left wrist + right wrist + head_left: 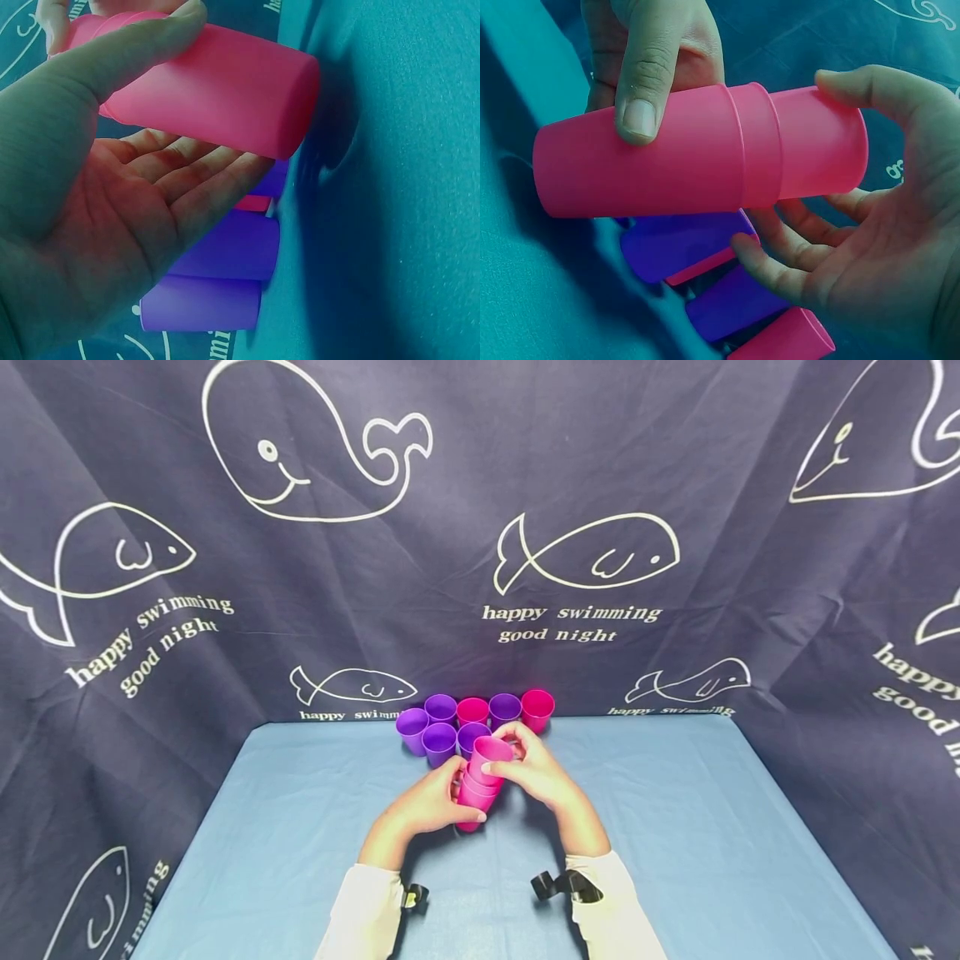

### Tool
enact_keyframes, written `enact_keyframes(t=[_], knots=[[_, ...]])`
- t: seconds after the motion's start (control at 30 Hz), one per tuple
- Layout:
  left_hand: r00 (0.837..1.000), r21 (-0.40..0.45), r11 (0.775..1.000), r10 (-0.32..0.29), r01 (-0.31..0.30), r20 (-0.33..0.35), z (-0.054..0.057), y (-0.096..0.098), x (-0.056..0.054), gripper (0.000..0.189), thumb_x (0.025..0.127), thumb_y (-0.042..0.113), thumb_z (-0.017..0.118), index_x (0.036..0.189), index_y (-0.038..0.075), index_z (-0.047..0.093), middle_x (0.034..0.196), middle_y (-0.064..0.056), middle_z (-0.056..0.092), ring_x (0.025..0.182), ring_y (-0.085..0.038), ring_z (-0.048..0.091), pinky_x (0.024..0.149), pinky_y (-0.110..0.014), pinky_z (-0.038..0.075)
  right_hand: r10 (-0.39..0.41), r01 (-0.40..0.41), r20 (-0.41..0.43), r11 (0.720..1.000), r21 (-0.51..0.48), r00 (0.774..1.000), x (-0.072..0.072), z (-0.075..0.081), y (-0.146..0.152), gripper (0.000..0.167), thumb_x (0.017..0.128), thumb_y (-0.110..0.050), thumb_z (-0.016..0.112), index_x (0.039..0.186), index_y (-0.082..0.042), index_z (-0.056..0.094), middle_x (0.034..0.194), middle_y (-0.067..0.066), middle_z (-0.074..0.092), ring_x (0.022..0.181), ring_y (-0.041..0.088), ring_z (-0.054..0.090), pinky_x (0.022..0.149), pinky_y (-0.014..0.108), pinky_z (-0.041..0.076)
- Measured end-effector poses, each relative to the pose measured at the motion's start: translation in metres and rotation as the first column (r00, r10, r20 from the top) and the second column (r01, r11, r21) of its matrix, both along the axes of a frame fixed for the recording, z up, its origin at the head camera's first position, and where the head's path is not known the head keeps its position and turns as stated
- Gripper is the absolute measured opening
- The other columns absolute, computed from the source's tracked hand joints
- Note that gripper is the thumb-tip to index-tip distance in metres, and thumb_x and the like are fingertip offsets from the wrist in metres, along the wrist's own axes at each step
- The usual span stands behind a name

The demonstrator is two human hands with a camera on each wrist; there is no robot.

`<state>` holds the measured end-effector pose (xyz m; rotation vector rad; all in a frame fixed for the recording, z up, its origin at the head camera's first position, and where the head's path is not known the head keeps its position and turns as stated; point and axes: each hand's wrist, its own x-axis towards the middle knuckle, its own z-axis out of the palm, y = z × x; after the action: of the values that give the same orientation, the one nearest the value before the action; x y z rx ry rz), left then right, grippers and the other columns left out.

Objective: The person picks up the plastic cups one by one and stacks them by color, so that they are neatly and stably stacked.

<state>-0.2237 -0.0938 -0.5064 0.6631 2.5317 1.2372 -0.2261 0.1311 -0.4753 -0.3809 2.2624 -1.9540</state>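
Note:
A leaning stack of nested pink cups (477,795) is held between both hands above the table. My left hand (426,800) grips the lower part, its thumb on the near side and its fingers behind, as the left wrist view shows. The topmost pink cup (821,142) stands well out of the others, held near its rim by the thumb and fingers of my right hand (538,770). In the right wrist view the rims of the two lower cups (649,161) sit close together. The stack's mouth faces up and away from the table.
Just behind the hands stand several purple cups (439,745) and two pink cups (537,710), mouths up and close together. They are on a blue cloth-covered table (315,827), near its back edge. A dark curtain (465,443) with fish drawings hangs behind.

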Motion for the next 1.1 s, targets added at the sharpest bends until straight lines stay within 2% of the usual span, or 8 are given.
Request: enact_keyframes(t=[0.3,0.57,0.87,1.1], knots=[[1.0,0.024,1.0,0.015,-0.015,0.022,0.0001,-0.0009,0.0012,0.062,0.077,0.035,0.094,0.121,0.012,0.057,0.103,0.0,0.069,0.089,-0.012,0.066,0.083,-0.031,0.057,0.047,-0.047,0.012,0.998,0.045,0.999,-0.0001,-0.0036,0.0011,0.049,0.085,-0.01,0.082,0.124,0.002,0.054,0.111,0.023,0.065,0.09,0.018,0.067,0.078,0.024,0.057],[0.999,0.023,0.999,0.027,-0.027,0.019,0.0006,-0.0015,0.001,0.063,0.077,0.036,0.094,0.123,0.012,0.057,0.102,0.0,0.069,0.087,-0.012,0.066,0.081,-0.031,0.057,0.087,-0.088,0.011,0.995,0.042,0.996,-0.002,-0.0072,0.0018,0.05,0.086,-0.011,0.082,0.125,0.002,0.053,0.112,0.022,0.064,0.093,0.02,0.067,0.079,0.025,0.06],[0.999,0.06,0.998,0.023,-0.025,0.039,0.0013,-0.0012,0.0007,0.063,0.079,0.033,0.094,0.125,0.011,0.056,0.104,-0.001,0.07,0.088,-0.011,0.068,0.081,-0.029,0.057,0.1,-0.1,0.006,0.992,0.075,0.995,-0.0026,-0.008,0.0003,0.05,0.086,-0.011,0.083,0.125,0.002,0.055,0.113,0.025,0.064,0.094,0.022,0.067,0.08,0.025,0.061],[0.999,0.066,0.998,0.018,-0.02,0.028,0.0001,-0.0019,-0.0001,0.061,0.08,0.033,0.093,0.124,0.01,0.057,0.104,-0.001,0.071,0.087,-0.011,0.068,0.08,-0.027,0.057,0.101,-0.1,-0.009,0.99,0.099,0.995,-0.0027,-0.0089,-0.0008,0.05,0.085,-0.011,0.084,0.124,0.002,0.057,0.113,0.027,0.065,0.094,0.023,0.066,0.079,0.025,0.061]])
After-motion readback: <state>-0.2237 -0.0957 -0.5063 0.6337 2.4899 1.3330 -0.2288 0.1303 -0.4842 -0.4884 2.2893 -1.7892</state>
